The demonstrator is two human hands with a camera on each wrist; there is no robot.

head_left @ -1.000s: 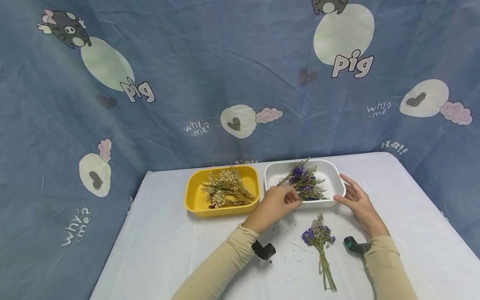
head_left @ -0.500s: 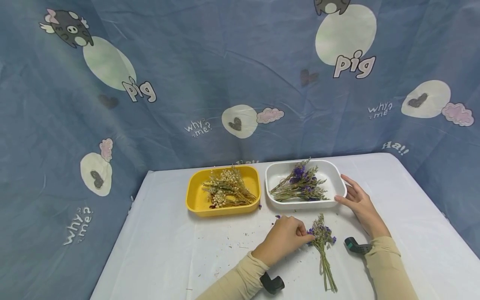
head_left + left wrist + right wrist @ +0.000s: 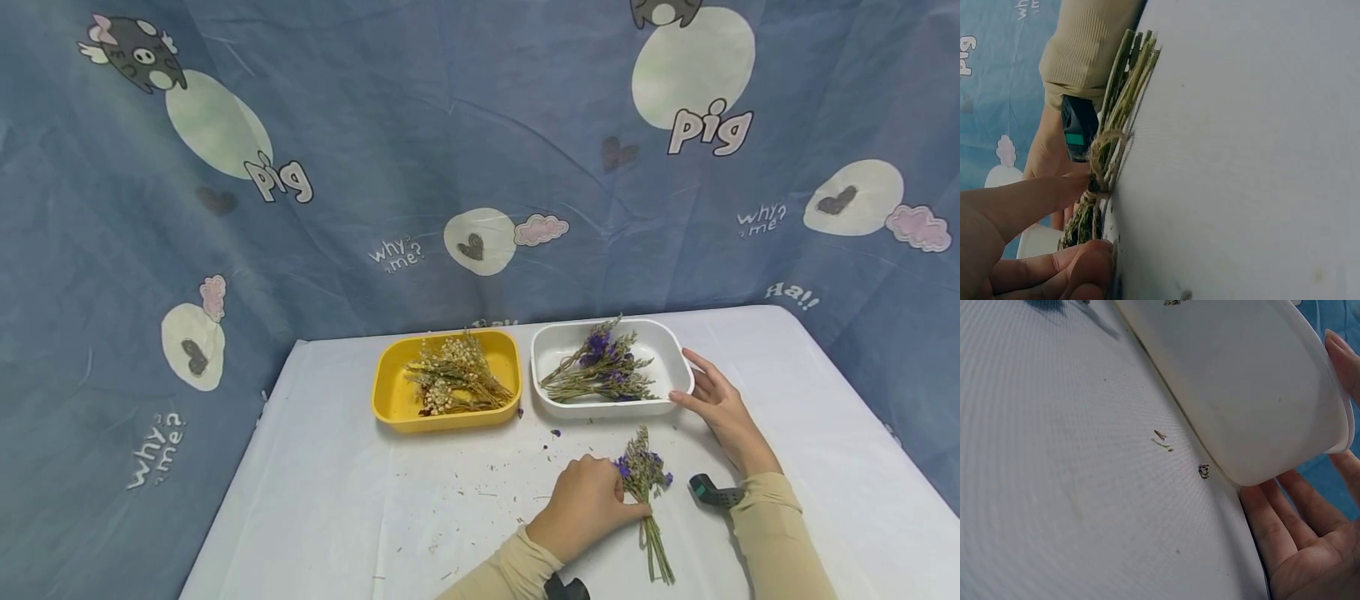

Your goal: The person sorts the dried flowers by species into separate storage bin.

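A bunch of dried purple flowers, tied with twine, lies on the white table with its stems towards me. My left hand holds it near the tie, the thumb across the stems and the other fingers curled on the blossom side. Behind it stands a white tray containing more dried purple flowers. At the tray's right end my right hand grips the corner, thumb and fingers spread around it. The right wrist view shows fingers against the tray's lower corner.
A yellow tray with cream-coloured dried flowers stands left of the white one. Petal and stem crumbs are scattered on the white tablecloth. A blue printed curtain hangs behind the table.
My left hand has come from the white tray's front edge down to the tied bunch and now holds it by the stems. My right hand stays at the tray corner.
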